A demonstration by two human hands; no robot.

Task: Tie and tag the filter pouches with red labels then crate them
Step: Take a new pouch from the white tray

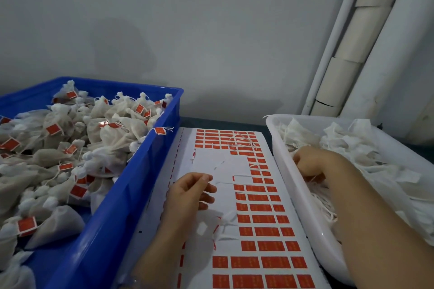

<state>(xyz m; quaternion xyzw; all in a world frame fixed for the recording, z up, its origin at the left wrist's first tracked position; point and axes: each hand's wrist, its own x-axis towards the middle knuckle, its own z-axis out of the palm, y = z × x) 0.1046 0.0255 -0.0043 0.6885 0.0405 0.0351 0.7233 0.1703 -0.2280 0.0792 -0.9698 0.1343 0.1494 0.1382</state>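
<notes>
**Two hands at work: one above the label sheet, one down in the tub**

Many tied white mesh filter pouches (117, 129), each carrying a small red tag, lie heaped in the blue plastic crate (112, 206) at the left. One red tag (160, 130) hangs over the crate's right rim on its string.

Just beside the crate lies the long white backing sheet (218, 164). Rows of red rectangular labels (265, 218) cover its far end and its right and near parts, while a bare patch shows in its middle and left. A few loose white strings (242, 141) lie across the labels at the far end, and small white paper scraps (225, 225) rest on the bare patch.

The left hand (190, 192) is over the bare patch, palm turned to the right. Its fingers are loosely curled, with nothing visible between them.

To the right of the sheet, touching its edge, stands the white plastic tub (293, 195). It holds untied white filter pouches (347, 141) and a tangle of white drawstrings (326, 204).

The right hand (312, 164) reaches into the tub over its near right rim, knuckles up. Its fingertips are buried among pouches and strings, so I cannot tell whether they grip anything.

Behind everything rises a plain grey wall (187, 30), and white and beige wrapped pipes (352, 54) run up the far right corner.
</notes>
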